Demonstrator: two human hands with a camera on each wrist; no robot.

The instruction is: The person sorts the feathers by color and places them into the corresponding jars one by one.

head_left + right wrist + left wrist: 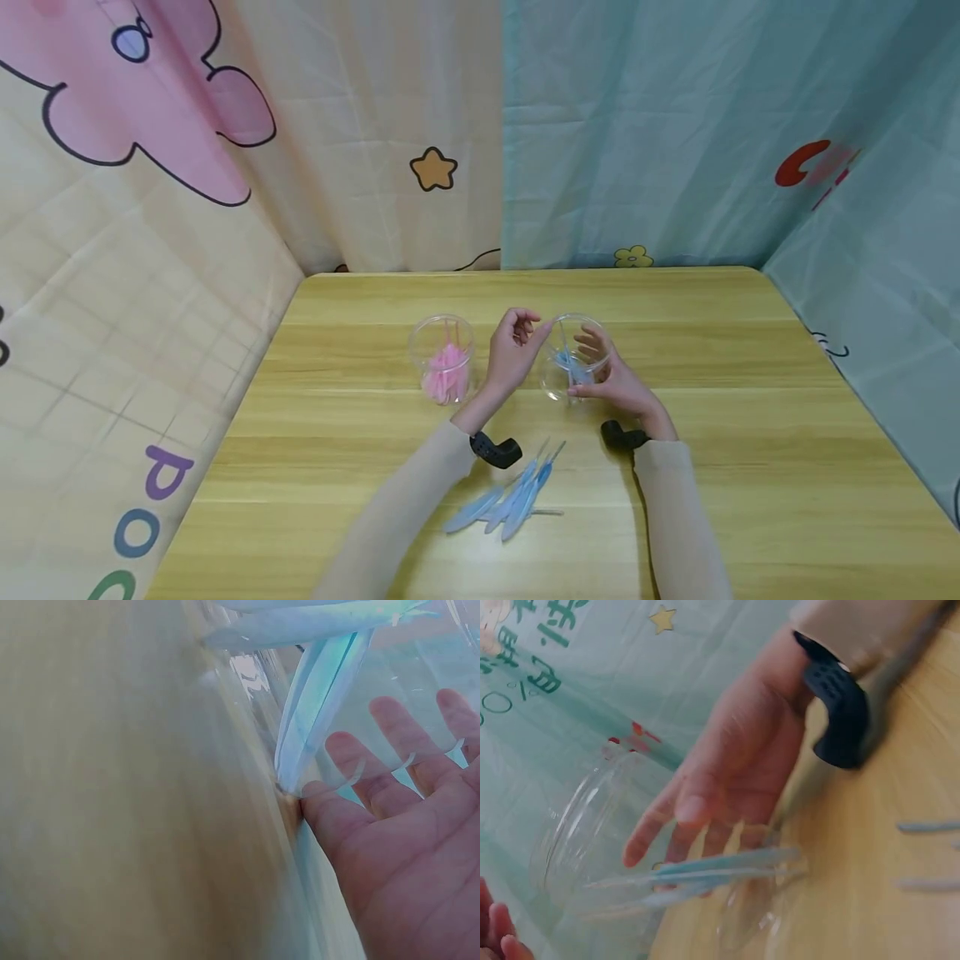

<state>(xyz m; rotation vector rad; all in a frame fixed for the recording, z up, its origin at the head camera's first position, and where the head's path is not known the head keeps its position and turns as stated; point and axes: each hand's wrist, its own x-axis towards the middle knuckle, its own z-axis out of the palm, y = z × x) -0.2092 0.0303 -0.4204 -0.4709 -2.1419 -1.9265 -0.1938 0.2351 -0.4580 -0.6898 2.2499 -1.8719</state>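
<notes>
Blue feathers [322, 697] in a clear cup [551, 383] our right hand [621, 379] clasps; beside this grip, our left hand [513, 352] hangs unclenched.

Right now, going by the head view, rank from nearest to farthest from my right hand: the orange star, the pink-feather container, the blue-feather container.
1. Blue-feather container: touching the right hand.
2. Pink-feather container: to the left, past the left hand.
3. Orange star: farthest, on the back curtain.

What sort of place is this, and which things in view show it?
Probably a small curtained-off craft or play corner: cartoon-printed curtains hang around a wood-grain table, where blue feathers lie.
</notes>
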